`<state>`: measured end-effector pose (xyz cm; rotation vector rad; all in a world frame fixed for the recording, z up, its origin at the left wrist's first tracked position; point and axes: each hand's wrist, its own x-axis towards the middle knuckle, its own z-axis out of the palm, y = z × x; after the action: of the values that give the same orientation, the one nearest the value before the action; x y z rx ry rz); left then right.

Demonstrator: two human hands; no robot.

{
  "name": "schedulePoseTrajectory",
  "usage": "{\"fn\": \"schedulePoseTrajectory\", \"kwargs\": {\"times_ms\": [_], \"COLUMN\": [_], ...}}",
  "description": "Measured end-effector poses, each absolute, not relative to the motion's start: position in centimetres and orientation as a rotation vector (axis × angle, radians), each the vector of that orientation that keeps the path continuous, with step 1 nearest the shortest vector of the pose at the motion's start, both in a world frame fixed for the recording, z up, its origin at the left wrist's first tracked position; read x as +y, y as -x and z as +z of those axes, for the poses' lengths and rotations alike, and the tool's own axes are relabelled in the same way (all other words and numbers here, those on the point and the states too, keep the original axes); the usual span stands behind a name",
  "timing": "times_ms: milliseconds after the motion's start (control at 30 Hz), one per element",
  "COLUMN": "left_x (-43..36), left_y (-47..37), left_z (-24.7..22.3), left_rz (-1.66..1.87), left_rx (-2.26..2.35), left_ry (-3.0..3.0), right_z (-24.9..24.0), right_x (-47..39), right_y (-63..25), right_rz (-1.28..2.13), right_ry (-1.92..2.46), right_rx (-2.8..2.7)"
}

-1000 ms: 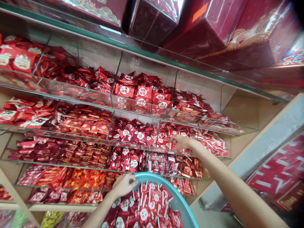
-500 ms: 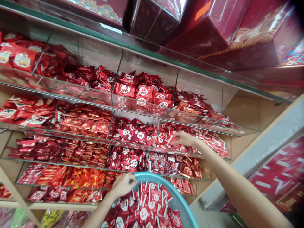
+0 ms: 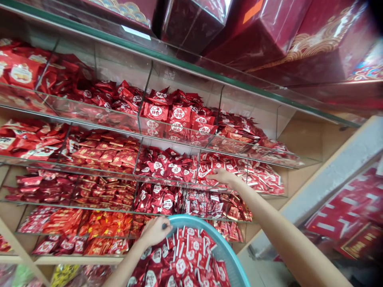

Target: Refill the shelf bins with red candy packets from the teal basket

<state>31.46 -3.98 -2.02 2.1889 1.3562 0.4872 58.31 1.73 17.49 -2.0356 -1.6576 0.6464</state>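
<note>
From my view, the two hands are well apart. The left hand (image 3: pixel 155 232) is closed over the near-left part of the rim of a teal basin (image 3: pixel 231 252), with a small dark thing (image 3: pixel 164 226) showing at its fingers; I cannot tell what that is. The basin holds a heap of red-and-white packets (image 3: pixel 191 255), with darker red ones on its left side. I see the right hand (image 3: pixel 220 176) farther off and to the right, at a shelf compartment of small red-and-white packets (image 3: pixel 229 163). Its fingers are bent down at them, but I cannot tell whether they grip one. Just left of that compartment lie maroon packets with white ovals (image 3: pixel 164 165). Orange-red packets (image 3: pixel 109 225) fill a lower shelf on the left, and large dark red boxes (image 3: pixel 245 44) stand on the glass shelf (image 3: pixel 179 65) above.
</note>
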Motion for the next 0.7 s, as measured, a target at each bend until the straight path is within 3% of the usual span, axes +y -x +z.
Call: {"fn": "schedulePoseTrajectory", "kwargs": {"times_ms": [700], "left_x": [-3.8], "left_y": [-31.3], "left_z": [-2.4], "left_rz": [0.478], "left_rx": [1.354], "left_ry": [-2.209], "right_z": [16.0], "right_x": [2.2], "right_y": [-56.5], "right_rz": [0.455], "right_ry": [2.150], "right_rx": [-1.790]}}
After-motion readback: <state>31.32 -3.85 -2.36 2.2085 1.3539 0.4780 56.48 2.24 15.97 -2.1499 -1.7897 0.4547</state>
